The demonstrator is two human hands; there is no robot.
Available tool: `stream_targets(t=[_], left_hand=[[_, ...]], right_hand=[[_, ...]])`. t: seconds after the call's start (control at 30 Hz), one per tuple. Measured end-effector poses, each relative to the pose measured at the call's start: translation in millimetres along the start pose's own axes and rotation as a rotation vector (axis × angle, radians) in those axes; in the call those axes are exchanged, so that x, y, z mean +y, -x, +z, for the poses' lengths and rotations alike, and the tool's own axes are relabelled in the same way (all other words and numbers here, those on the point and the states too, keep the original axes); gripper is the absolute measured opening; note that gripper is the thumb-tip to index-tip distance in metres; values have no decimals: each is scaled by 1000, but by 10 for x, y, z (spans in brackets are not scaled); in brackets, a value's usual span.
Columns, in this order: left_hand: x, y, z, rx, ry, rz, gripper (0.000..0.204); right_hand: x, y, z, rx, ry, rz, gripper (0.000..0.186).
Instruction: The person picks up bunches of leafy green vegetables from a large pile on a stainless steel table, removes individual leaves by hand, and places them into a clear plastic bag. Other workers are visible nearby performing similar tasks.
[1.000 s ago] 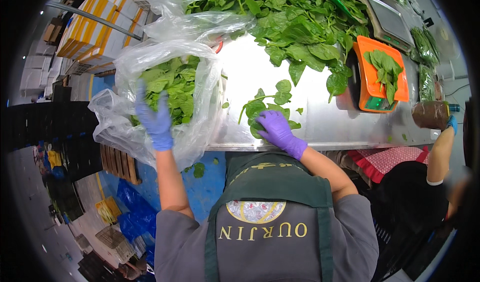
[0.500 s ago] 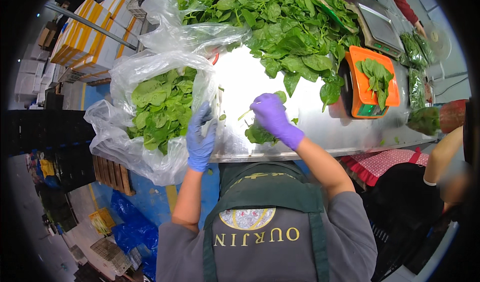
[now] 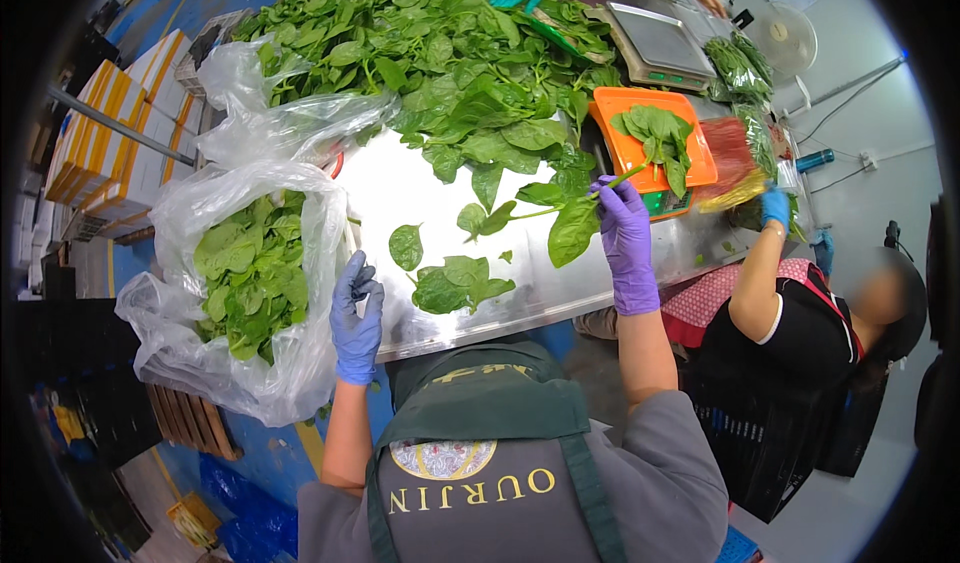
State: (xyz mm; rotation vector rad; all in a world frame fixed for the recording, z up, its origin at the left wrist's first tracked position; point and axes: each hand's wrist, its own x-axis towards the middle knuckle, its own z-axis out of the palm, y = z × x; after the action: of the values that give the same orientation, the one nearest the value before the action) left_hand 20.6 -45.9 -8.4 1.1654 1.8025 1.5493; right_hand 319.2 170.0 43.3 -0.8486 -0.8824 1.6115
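My right hand (image 3: 626,248), in a purple glove, pinches a leafy green sprig (image 3: 572,231) by its stem beside the orange scale tray. The sprig's leaves hang to the left over the steel table. My left hand (image 3: 357,325), in a blue glove, hovers by the table's front edge with loosely curled fingers apart and nothing in them. Just right of it lies a small cluster of loose leaves (image 3: 455,285) on the table (image 3: 400,208). On its left, a clear plastic bag (image 3: 160,233) stands open around picked leaves (image 3: 255,273).
A large heap of greens (image 3: 450,63) covers the far table. An orange tray (image 3: 610,108) with leaves sits on a scale; a second scale (image 3: 658,38) stands behind. At right a co-worker's blue-gloved hand (image 3: 775,206) holds a red-and-yellow bundle (image 3: 730,163). Other gloved hands reach in at the far side.
My right hand has moved right from the loose leaves to the orange tray, carrying a sprig. My left hand stays near the bag. The head view has shifted, and more co-workers' hands show.
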Motion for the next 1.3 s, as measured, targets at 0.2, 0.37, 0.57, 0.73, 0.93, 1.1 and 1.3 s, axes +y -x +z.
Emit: stream_targets(t=[0.2,0.37,0.57,0.73,0.93,1.1,1.3], left_hand=[[61,12,92,-58,-12,-61,51],[-17,107,88,-33,36,-90,50],[48,85,109,-63,-9,-47,48],[8,172,36,-49,-22,-157,48],[-399,320,176,-153,-55,-213,47],[-362,204,514,-409,-648,173,46],[-666,196,789,-443,-718,165,40]], right_hand=[[-117,27,-172,67,15,-60,18],[-474,-411,-512,241,148,-171,18],[-1066,-1543,-2006,315,418,-23,30],[-740,-1255,-1598,509,767,-458,41],[1109,375,-75,-373,1084,62,29],[1711,586,269,-427,1460,137,22],[1601,421,-64,-242,774,282,19]])
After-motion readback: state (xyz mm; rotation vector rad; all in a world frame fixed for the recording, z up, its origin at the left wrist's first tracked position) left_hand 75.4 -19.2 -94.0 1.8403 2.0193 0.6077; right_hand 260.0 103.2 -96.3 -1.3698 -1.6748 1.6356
